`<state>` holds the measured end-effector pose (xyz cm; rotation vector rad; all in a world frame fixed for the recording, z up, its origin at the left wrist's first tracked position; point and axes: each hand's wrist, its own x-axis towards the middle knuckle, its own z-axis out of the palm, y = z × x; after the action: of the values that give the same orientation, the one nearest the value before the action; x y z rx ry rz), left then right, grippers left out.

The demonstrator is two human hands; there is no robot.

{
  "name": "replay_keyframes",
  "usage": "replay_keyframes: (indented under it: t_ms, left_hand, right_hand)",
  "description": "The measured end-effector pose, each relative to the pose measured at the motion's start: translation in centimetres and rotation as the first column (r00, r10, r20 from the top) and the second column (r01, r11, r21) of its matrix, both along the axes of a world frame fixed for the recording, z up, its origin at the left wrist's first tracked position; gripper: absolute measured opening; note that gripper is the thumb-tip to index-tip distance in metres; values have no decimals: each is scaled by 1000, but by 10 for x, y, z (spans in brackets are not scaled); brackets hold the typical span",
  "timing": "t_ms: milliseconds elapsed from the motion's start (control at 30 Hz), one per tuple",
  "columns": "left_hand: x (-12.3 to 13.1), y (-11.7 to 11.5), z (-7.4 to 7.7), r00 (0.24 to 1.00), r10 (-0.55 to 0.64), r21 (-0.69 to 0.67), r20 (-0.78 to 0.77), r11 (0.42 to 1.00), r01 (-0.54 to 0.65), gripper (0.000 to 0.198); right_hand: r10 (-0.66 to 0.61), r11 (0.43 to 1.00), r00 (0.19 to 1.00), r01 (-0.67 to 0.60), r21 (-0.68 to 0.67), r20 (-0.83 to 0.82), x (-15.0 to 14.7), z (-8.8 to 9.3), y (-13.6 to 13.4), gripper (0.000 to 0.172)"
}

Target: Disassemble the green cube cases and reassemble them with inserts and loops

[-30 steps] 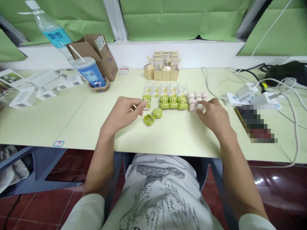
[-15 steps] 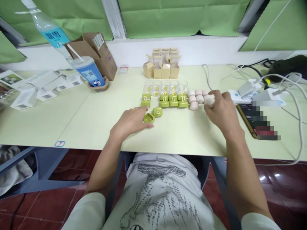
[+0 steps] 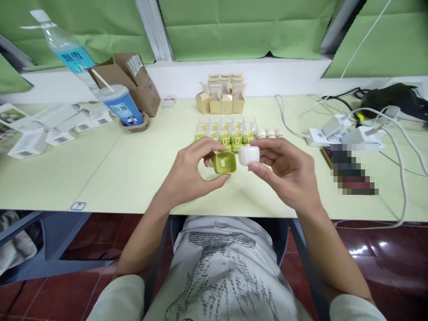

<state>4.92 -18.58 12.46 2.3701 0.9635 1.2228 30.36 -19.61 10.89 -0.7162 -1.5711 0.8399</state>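
Note:
My left hand (image 3: 194, 171) pinches a hollow green case (image 3: 225, 162) between thumb and fingers, its open side turned up toward me. Just right of it, my right hand (image 3: 284, 167) holds a small white rounded piece (image 3: 249, 155), with a narrow gap between the two. Behind my hands are rows of green cases (image 3: 237, 146), partly covered by my fingers. Clear plastic containers (image 3: 225, 121) stand beyond these. Several pale pink pieces (image 3: 270, 133) lie to the right of the rows, mostly hidden by my right hand.
Small cardboard boxes (image 3: 221, 105) stand near the wall. On the left are a blue cup (image 3: 123, 107), a tilted bottle (image 3: 72, 53), a brown carton (image 3: 147, 89) and white boxes (image 3: 31, 141). A power strip (image 3: 317, 137), white cables and a phone (image 3: 351, 171) lie on the right.
Both hands have come together over the table's middle. My left hand has taken hold of the hollow green case and lifted it; my right hand has carried the white piece leftward from the pink group.

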Motion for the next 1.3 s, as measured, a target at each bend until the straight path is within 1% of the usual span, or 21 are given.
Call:
replay_keyframes:
  t_ms: [67, 200, 333, 467, 567, 667, 733, 800, 867, 933, 1033, 1133, 1200, 1267, 1300]
  left_hand:
    - [4, 0, -1, 999, -14, 7, 43, 1000, 14, 43]
    - [7, 0, -2, 995, -54, 22, 85, 998, 52, 45]
    - [7, -1, 0, 994, -89, 140, 66, 987, 79, 47]
    - [8, -7, 3, 999, -33, 240, 4, 970, 31, 46]
    - [9, -10, 3, 1000, 18, 285, -12, 958, -14, 43]
    - [10, -9, 2, 999, 52, 344, 2, 938, -49, 45]
    - [11, -5, -2, 998, 62, 384, 15, 921, -62, 48]
    - [12, 0, -9, 998, 62, 404, 33, 912, -70, 51]
    - [14, 7, -18, 995, 81, 394, 60, 914, -99, 56]
    - [19, 13, -29, 987, 123, 354, 98, 923, -150, 62]
    - [26, 20, -40, 978, 156, 279, 141, 941, -190, 69]
    - [29, 25, -43, 990, 113, 207, 80, 970, -128, 70]
    - [27, 29, -44, 999, 47, 167, 10, 985, -48, 62]
    - [25, 33, -46, 1000, -13, 133, 8, 991, 12, 52]
    - [23, 35, -48, 999, -28, 113, 38, 993, 24, 49]
  right_hand:
    - [30, 999, 999, -31, 16, 43, 1, 1, -3, 31]
    - [44, 997, 989, -52, 53, 140, 6, 3, -2, 30]
    - [80, 995, 986, -88, 48, 144, 8, 1, 3, 30]
    - [76, 988, 984, -97, 122, 162, 7, -2, 7, 32]
    - [6, 979, 983, -44, 201, 185, 4, -5, 9, 35]
    - [-76, 966, 982, 29, 257, 174, -1, -9, 10, 38]
    - [-89, 963, 983, 42, 268, 163, -4, -12, 10, 38]
    - [-66, 975, 985, 30, 221, 157, -7, -15, 10, 39]
    - [-46, 993, 989, 31, 113, 140, -12, -19, 10, 43]
    - [-39, 999, 994, 38, 15, 104, -16, -22, 12, 45]
    - [-17, 998, 998, 21, -60, 62, -18, -24, 16, 41]
    - [-5, 995, 997, 12, -96, 77, -12, -24, 20, 41]
    - [-38, 995, 993, 48, -91, 113, -7, -25, 24, 46]
    - [-78, 993, 988, 89, -76, 132, -5, -28, 26, 50]
    - [-85, 993, 988, 95, -71, 129, -4, -29, 27, 51]
